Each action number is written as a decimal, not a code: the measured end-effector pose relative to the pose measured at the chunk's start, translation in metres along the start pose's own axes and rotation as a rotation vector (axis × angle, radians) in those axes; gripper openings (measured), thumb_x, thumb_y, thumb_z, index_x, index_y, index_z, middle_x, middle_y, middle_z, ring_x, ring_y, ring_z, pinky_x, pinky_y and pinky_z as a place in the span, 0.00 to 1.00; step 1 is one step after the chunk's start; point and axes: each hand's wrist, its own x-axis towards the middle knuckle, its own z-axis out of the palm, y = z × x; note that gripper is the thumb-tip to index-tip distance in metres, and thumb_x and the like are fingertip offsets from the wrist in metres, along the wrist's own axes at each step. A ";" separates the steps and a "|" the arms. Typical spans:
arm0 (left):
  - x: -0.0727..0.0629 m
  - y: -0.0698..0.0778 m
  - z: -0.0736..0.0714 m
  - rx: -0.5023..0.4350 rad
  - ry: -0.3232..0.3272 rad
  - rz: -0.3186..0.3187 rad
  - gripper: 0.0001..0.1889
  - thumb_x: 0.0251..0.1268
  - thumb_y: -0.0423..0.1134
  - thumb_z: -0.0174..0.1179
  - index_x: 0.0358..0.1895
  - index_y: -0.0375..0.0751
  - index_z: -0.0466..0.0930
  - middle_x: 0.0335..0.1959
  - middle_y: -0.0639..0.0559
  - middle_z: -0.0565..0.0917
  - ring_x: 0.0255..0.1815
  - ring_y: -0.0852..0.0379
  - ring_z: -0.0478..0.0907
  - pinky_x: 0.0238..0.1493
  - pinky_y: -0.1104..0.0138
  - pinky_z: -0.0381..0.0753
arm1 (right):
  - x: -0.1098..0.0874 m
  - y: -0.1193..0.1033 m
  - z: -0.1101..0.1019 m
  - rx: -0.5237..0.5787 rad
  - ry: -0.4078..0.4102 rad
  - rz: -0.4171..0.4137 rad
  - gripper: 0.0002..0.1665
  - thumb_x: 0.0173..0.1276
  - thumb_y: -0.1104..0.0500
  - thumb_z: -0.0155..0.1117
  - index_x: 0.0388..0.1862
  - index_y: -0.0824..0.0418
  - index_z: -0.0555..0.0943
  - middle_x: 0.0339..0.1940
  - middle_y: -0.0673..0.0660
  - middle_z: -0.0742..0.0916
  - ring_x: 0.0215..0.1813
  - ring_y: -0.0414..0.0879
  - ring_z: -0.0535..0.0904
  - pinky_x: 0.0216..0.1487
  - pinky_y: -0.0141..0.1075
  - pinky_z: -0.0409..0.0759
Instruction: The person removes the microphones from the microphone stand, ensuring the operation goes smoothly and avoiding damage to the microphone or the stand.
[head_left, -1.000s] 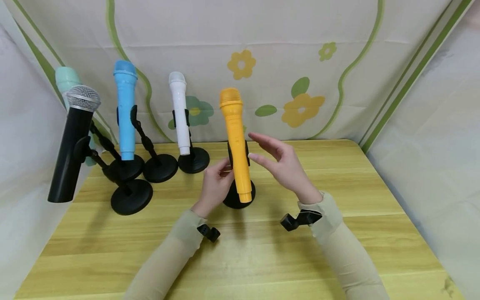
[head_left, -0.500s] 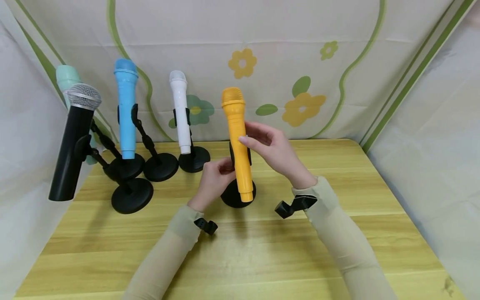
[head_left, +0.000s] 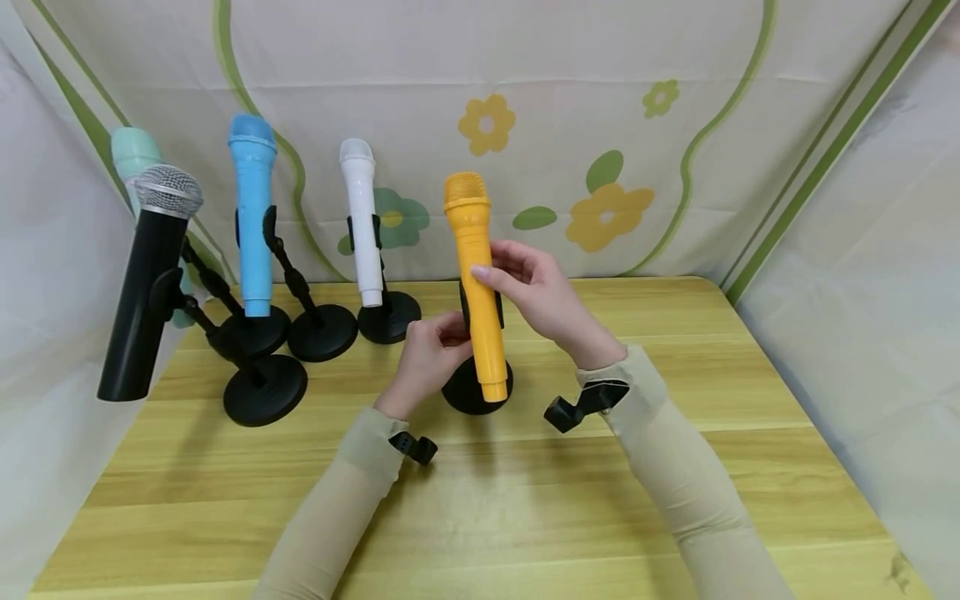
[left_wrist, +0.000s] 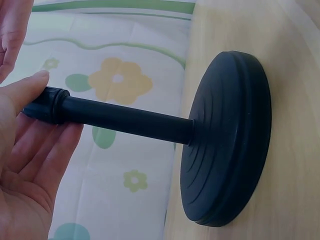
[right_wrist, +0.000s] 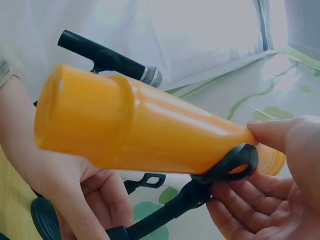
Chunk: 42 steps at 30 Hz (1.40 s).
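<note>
A yellow microphone (head_left: 484, 333) sits tilted in the clip (right_wrist: 245, 159) of a black desk stand, grille end up. My right hand (head_left: 543, 300) pinches its upper body from the right, thumb on the front and fingers behind. Low on the stand, my left hand (head_left: 427, 360) holds the black collar (left_wrist: 46, 106) at the top of the post (left_wrist: 127, 119), thumb on one side and fingers on the other. The stand's round base (left_wrist: 227, 145) rests on the table (head_left: 480, 517).
At the left, a black microphone (head_left: 138, 308) with a silver grille, a mint one (head_left: 135, 150), a blue one (head_left: 253, 217) and a white one (head_left: 362, 225) stand on black stands. Behind the table hangs a flowered cloth (head_left: 585, 50); pale cloth (head_left: 885, 275) also hangs at the right.
My right hand has moved left from beside the yellow microphone and taken hold of its upper body. The microphone has shifted slightly right. My left hand stays on the stand.
</note>
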 end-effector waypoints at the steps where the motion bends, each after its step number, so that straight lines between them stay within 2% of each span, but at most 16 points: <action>1: 0.000 0.001 0.000 0.000 -0.001 0.000 0.11 0.61 0.28 0.73 0.47 0.36 0.88 0.38 0.46 0.89 0.38 0.53 0.87 0.41 0.65 0.87 | 0.000 0.000 0.000 0.000 -0.003 -0.011 0.22 0.77 0.61 0.62 0.65 0.69 0.76 0.51 0.62 0.85 0.51 0.54 0.81 0.57 0.43 0.80; 4: 0.001 0.002 0.001 0.018 -0.004 -0.006 0.12 0.60 0.25 0.72 0.47 0.32 0.87 0.37 0.43 0.89 0.36 0.50 0.87 0.40 0.64 0.88 | 0.001 0.002 0.002 -0.004 -0.011 -0.046 0.21 0.78 0.62 0.60 0.65 0.70 0.75 0.51 0.63 0.84 0.50 0.55 0.81 0.55 0.44 0.81; 5: 0.001 0.007 0.000 0.023 -0.007 -0.004 0.11 0.60 0.23 0.72 0.46 0.31 0.87 0.36 0.42 0.89 0.36 0.49 0.87 0.40 0.63 0.88 | 0.001 0.003 0.002 -0.007 -0.013 -0.054 0.21 0.79 0.62 0.59 0.65 0.70 0.74 0.50 0.63 0.84 0.49 0.55 0.81 0.55 0.44 0.81; 11: 0.002 0.002 -0.002 0.015 -0.020 0.027 0.09 0.62 0.27 0.72 0.44 0.37 0.89 0.35 0.49 0.89 0.35 0.56 0.87 0.39 0.65 0.87 | 0.001 0.002 0.003 -0.028 -0.016 -0.089 0.21 0.80 0.61 0.58 0.66 0.69 0.73 0.47 0.63 0.82 0.45 0.55 0.80 0.49 0.42 0.82; 12: 0.002 -0.004 -0.001 0.012 -0.022 0.031 0.09 0.62 0.29 0.72 0.45 0.39 0.89 0.35 0.51 0.89 0.35 0.57 0.87 0.39 0.66 0.87 | 0.001 0.002 0.004 -0.031 -0.015 -0.095 0.21 0.80 0.61 0.58 0.66 0.69 0.73 0.47 0.63 0.82 0.44 0.56 0.80 0.48 0.42 0.82; 23: 0.002 -0.005 -0.002 -0.028 -0.048 0.047 0.11 0.63 0.29 0.72 0.48 0.40 0.89 0.39 0.52 0.89 0.39 0.59 0.87 0.41 0.65 0.87 | 0.013 0.001 0.003 -0.049 0.053 -0.162 0.20 0.79 0.60 0.59 0.64 0.68 0.72 0.46 0.63 0.77 0.32 0.58 0.83 0.38 0.41 0.86; 27: 0.003 -0.005 -0.002 -0.014 -0.048 0.059 0.10 0.63 0.29 0.71 0.47 0.40 0.89 0.38 0.52 0.90 0.38 0.59 0.87 0.41 0.66 0.87 | 0.020 0.001 0.001 -0.047 0.079 -0.167 0.21 0.78 0.59 0.59 0.64 0.68 0.73 0.46 0.62 0.77 0.31 0.58 0.82 0.38 0.41 0.86; 32: 0.005 -0.006 -0.002 -0.003 -0.046 0.076 0.09 0.63 0.29 0.71 0.46 0.39 0.89 0.37 0.51 0.89 0.37 0.58 0.87 0.40 0.65 0.87 | 0.025 0.002 0.000 0.000 0.098 -0.135 0.21 0.78 0.60 0.59 0.63 0.70 0.74 0.46 0.62 0.78 0.34 0.57 0.82 0.41 0.40 0.85; 42: 0.003 -0.003 -0.002 -0.021 -0.073 0.066 0.09 0.63 0.28 0.71 0.45 0.39 0.89 0.38 0.52 0.90 0.39 0.59 0.87 0.41 0.65 0.87 | 0.030 0.000 -0.006 0.064 0.127 -0.104 0.21 0.79 0.61 0.58 0.64 0.71 0.74 0.46 0.62 0.81 0.40 0.55 0.80 0.43 0.39 0.83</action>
